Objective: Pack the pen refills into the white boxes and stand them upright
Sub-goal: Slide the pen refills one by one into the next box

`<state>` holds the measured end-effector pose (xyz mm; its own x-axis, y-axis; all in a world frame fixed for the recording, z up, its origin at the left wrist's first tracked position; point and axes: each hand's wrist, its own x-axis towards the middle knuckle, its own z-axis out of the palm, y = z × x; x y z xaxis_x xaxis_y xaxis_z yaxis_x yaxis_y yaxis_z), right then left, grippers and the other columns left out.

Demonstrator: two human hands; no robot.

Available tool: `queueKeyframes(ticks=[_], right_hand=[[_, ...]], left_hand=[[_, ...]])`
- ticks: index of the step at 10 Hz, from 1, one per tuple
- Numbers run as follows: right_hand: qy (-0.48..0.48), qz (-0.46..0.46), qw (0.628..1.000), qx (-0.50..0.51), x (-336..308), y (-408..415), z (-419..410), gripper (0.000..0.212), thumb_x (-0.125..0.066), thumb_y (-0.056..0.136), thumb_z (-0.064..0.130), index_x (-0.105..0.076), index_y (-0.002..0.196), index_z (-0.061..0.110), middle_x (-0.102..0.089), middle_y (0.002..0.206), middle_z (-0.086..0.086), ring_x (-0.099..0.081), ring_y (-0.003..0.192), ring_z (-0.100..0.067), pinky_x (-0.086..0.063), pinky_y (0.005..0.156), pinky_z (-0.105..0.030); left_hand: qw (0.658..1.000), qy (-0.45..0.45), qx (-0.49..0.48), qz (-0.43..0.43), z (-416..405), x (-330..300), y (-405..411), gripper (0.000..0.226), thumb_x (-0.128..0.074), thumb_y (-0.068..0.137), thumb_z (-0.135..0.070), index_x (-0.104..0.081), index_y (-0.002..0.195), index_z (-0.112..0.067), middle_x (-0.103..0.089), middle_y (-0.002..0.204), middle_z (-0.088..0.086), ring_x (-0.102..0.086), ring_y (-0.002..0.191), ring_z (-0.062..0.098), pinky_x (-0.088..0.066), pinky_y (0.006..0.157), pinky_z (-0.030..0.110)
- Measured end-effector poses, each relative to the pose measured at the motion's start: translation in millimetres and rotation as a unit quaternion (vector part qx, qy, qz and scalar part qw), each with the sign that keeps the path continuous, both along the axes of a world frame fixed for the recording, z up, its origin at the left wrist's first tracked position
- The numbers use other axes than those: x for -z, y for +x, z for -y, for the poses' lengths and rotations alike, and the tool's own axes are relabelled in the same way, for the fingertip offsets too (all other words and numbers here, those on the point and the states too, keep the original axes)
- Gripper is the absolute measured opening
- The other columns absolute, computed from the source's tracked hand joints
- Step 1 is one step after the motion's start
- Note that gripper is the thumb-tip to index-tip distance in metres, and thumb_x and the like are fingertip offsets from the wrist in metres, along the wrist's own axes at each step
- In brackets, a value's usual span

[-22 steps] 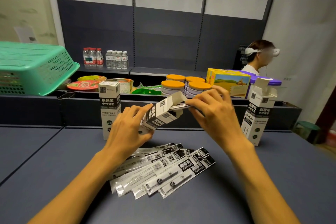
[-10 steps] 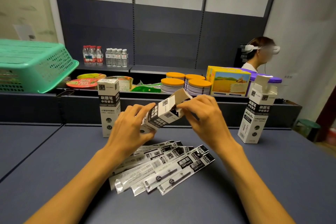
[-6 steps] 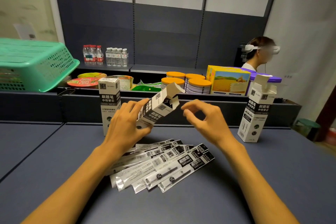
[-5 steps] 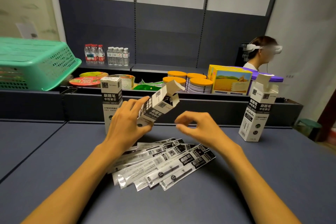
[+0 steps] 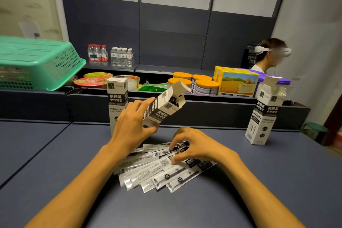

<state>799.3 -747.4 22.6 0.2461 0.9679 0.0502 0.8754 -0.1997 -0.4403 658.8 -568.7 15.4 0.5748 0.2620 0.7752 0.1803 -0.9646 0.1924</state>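
Left hand grips your tilted, open white box; right hand, fingers curled, pinches the near refill packets.

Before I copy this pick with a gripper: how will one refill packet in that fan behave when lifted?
Probably floppy: the refill packets are thin, flat sleeves. Likely slippery too, since the film glints and they overlap, so neighbours may slide along. Light for their size; the right hand needs only fingertips on them, while the left hand holds the open box.
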Motion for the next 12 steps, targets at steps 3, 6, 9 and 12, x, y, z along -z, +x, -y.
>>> queueKeyframes(ticks=[3,6,9,12], right_hand=[[0.001,-0.012,1.0,-0.013,0.3,-2.6,-0.6,0.021,-0.079,0.075,0.038,-0.068,0.092,0.03,-0.055,0.097,0.018,-0.052,0.092,-0.001,-0.043,0.076,-0.016],[-0.002,-0.033,0.999,-0.014,0.1,1.6,3.4,0.023,-0.077,0.08,0.032,-0.072,0.102,0.027,-0.064,0.099,0.015,-0.056,0.089,0.0,-0.046,0.076,-0.015],[-0.014,-0.046,0.999,-0.02,0.5,-1.7,1.7,0.018,-0.076,0.079,0.035,-0.072,0.096,0.029,-0.062,0.099,0.013,-0.057,0.092,-0.007,-0.051,0.085,-0.032],[-0.002,-0.062,0.998,-0.01,-4.6,1.0,6.1,0.014,-0.078,0.078,0.031,-0.068,0.087,0.029,-0.065,0.097,0.011,-0.059,0.092,-0.007,-0.052,0.084,-0.028]], left_hand=[[1.0,0.003,0.004,0.004,2.2,-0.4,0.3,0.083,-0.083,0.069,-0.029,-0.043,0.141,-0.018,-0.057,0.114,0.004,-0.049,0.099,0.017,-0.043,0.075,0.028],[1.0,0.005,0.004,0.002,3.0,0.0,0.2,0.083,-0.082,0.069,-0.029,-0.043,0.141,-0.017,-0.057,0.114,0.004,-0.049,0.1,0.017,-0.042,0.076,0.028],[1.0,0.007,0.006,0.0,2.8,0.4,0.2,0.083,-0.082,0.069,-0.03,-0.043,0.141,-0.017,-0.057,0.114,0.005,-0.049,0.099,0.018,-0.042,0.075,0.028],[1.0,0.002,0.006,-0.001,2.4,0.6,-0.3,0.083,-0.081,0.07,-0.031,-0.041,0.142,-0.02,-0.056,0.115,0.003,-0.048,0.1,0.017,-0.047,0.076,0.032]])
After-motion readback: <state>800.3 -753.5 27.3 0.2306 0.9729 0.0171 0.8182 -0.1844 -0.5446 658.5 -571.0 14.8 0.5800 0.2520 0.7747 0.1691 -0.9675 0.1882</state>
